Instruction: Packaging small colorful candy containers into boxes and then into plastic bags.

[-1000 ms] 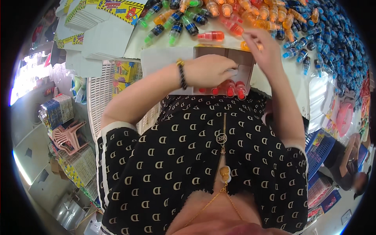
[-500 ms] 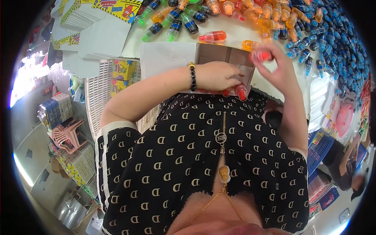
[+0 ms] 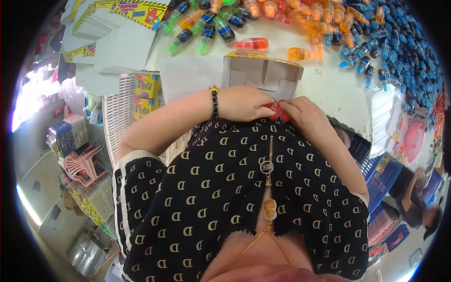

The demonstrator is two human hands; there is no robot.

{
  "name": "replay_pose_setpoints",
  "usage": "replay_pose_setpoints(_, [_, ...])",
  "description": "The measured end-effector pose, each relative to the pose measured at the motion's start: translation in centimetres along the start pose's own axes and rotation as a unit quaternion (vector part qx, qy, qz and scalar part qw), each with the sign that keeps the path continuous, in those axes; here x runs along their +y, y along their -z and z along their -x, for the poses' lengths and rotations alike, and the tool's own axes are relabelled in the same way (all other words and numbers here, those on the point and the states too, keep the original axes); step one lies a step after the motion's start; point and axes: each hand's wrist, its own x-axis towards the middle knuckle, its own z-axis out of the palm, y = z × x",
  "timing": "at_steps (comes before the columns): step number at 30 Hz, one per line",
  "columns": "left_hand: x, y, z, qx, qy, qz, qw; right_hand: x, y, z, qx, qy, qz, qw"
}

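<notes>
My left hand (image 3: pixel 240 103) and my right hand (image 3: pixel 306 115) meet at the near edge of an open cardboard box (image 3: pixel 299 75). Small red bottles (image 3: pixel 283 113) with clear caps sit between them. The left fingers are closed about a red bottle there, and the right fingertips pinch another beside it. How many lie under my hands is hidden. The box's grey-white inside shows, and its broad white flap (image 3: pixel 191 80) lies open to the left. Beyond the box one red-orange bottle (image 3: pixel 252 43) lies on the white table (image 3: pixel 324 80).
Orange bottles (image 3: pixel 305 53) lie to the right, green and dark bottles (image 3: pixel 206 37) at far left, a big heap of blue bottles (image 3: pixel 399 56) at far right. Flat printed cartons (image 3: pixel 115 47) are stacked at left above a white plastic basket (image 3: pixel 124 94). A person (image 3: pixel 418 197) is at the right.
My right hand has come down and left with a red bottle to meet the left hand at the box's near edge. The left hand has drawn slightly left and nearer; the box has shifted left.
</notes>
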Motion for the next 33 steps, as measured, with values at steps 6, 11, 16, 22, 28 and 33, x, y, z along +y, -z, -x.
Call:
replay_pose_setpoints(6, [1.4, 3.4, 3.6, 0.180, -0.022, 0.123, 0.976, -0.4, 4.6, -1.1, -0.024, -0.018, -0.095, 0.995])
replay_pose_setpoints(11, [-3.7, 11.9, 7.9, 0.361, -0.001, -0.022, 0.932, 0.7, 8.0, -6.7, 0.122, -0.030, -0.113, 0.986])
replay_pose_setpoints(16, [-8.7, 14.0, 7.2, 0.312, 0.104, -0.266, 0.906, 2.6, 6.7, -15.3, 0.169, 0.068, 0.031, 0.983])
replay_pose_setpoints(22, [-7.0, 17.0, 5.9, 0.343, 0.083, -0.272, 0.895, 1.3, 4.7, -19.8, -0.001, 0.053, 0.189, 0.980])
replay_pose_setpoints(28, [-6.0, 16.5, 4.3, 0.192, 0.100, -0.177, 0.960, 2.8, 4.2, -21.1, -0.133, 0.013, 0.232, 0.964])
replay_pose_setpoints(33, [-5.0, 14.3, 3.8, 0.295, -0.019, 0.042, 0.955, 0.8, 5.8, -21.0, 0.122, -0.032, -0.217, 0.968])
